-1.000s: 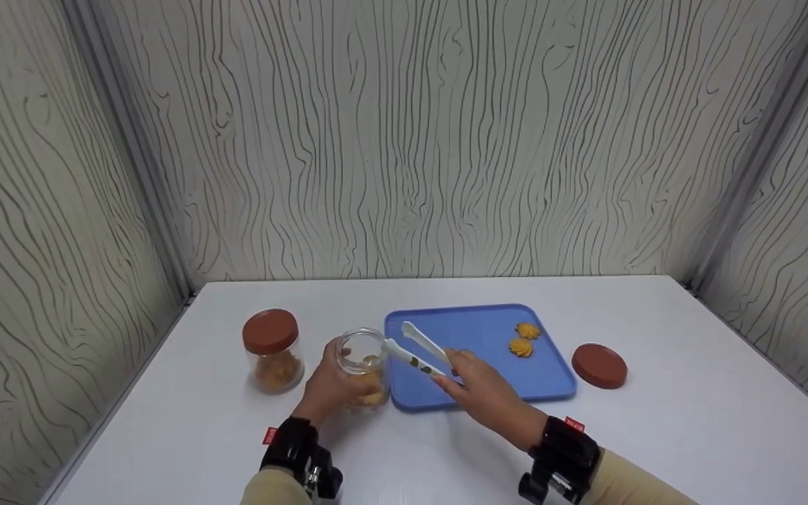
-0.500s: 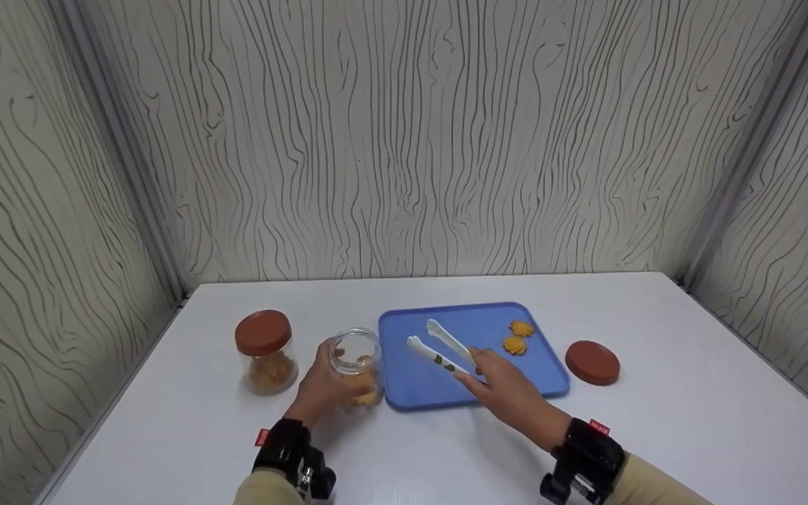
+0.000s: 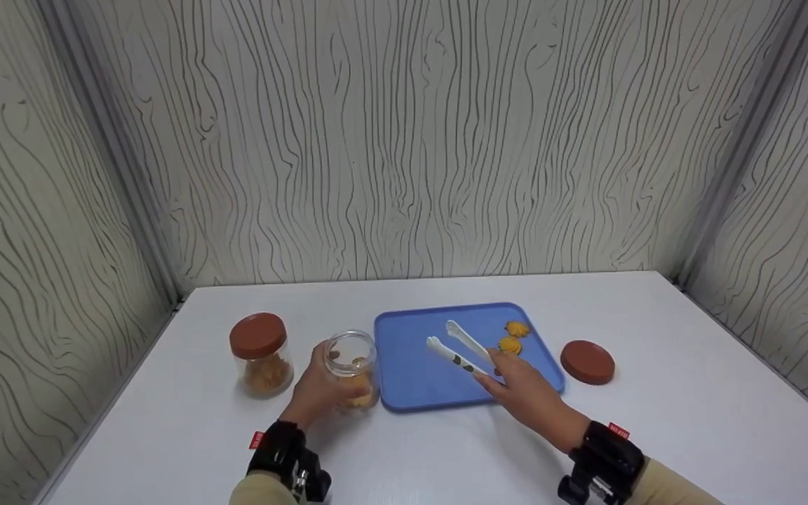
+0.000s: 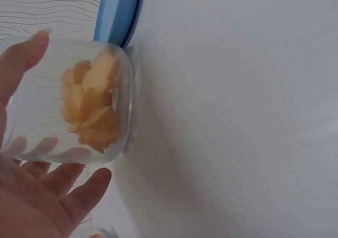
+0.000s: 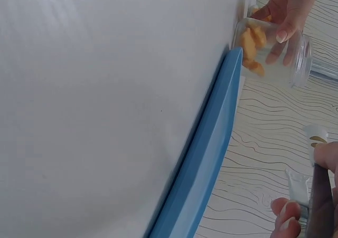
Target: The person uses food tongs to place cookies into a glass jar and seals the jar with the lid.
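My left hand (image 3: pixel 320 386) grips an uncovered clear jar (image 3: pixel 353 351) around its side, thumb across the front, in the head view. Golden cookies (image 4: pixel 92 101) lie in the jar's bottom, seen through its wall in the left wrist view. Pinched in my right hand (image 3: pixel 527 396) is a pair of white tongs (image 3: pixel 456 354) with green leaf marks. The tongs' tips are spread with nothing between them, over the blue tray (image 3: pixel 404 393). Two swirled cookies, a nearer one (image 3: pixel 509 345) and a farther one (image 3: pixel 517 328), lie at the tray's right side.
To the left stands a second clear jar (image 3: pixel 266 375) of cookies, capped with a reddish-brown lid (image 3: pixel 258 335). A loose lid (image 3: pixel 588 362) of the same color lies right of the tray. Patterned wall panels (image 3: pixel 404 140) enclose the white table (image 3: pixel 432 463).
My right hand has carried the spread tongs rightward, from beside the jar's mouth to over the tray. The left hand keeps its grip on the jar. The whole head view has shifted slightly.
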The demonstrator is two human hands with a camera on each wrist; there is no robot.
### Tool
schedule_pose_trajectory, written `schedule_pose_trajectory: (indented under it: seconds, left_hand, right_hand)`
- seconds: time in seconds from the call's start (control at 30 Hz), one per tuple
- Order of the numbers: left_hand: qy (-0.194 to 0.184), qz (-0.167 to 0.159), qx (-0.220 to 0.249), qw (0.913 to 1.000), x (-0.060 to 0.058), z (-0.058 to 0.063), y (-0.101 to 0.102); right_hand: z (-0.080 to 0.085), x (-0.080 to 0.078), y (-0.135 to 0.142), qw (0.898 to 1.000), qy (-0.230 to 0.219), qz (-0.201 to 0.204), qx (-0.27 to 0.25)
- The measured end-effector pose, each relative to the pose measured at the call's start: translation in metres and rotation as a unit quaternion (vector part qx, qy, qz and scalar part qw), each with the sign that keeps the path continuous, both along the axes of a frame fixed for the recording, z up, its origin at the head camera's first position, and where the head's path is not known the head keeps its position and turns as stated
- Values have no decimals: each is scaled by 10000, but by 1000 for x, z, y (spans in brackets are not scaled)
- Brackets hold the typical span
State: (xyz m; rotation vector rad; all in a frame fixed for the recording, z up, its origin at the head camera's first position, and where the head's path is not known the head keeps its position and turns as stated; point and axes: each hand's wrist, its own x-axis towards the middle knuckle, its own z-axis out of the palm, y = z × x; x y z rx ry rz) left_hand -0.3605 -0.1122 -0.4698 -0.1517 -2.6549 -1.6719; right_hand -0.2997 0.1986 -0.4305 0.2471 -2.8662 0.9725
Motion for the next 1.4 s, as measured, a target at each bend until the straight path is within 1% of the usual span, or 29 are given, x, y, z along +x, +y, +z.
schedule_pose_trajectory:
  seconds: [0.13,0.23,0.37,0.57,0.67,0.8,0.97,1.17,1.4]
  left_hand:
    - [17,3,45,10000,1,1,-1]
    - [-65,2,91,9999,2,2,-1]
    - [-127,5,92,9999,3,3,-2]
    - [77,-40,88,9999,2,0,-2]
    - [48,-41,126,9999,1,0,-2]
    - [-73,-2,47,10000,1,1,-2]
    - [-205,8,-17,9998,3,4,-2]
    - [17,-43,56,10000,5,4,-2]
    - [-37,-22,41,10000,5,5,-1]
  right_hand:
    - [-1,0,2,9998,181,54,48]
    - [-3,0,3,9996,254,74,65]
    - [-3,0,6,9999,165,38,18]
    - [-2,2,12,9999,65,-86,28]
    - [-3,2,15,9998,-42,-183,79]
    - [-5,2,19,9994,-133,-281,157]
    - [-6,1,25,9993,-59,-297,221]
    - [-7,3,39,9989,55,-337,326]
    - [-10,1,52,9978,-144,-503,401]
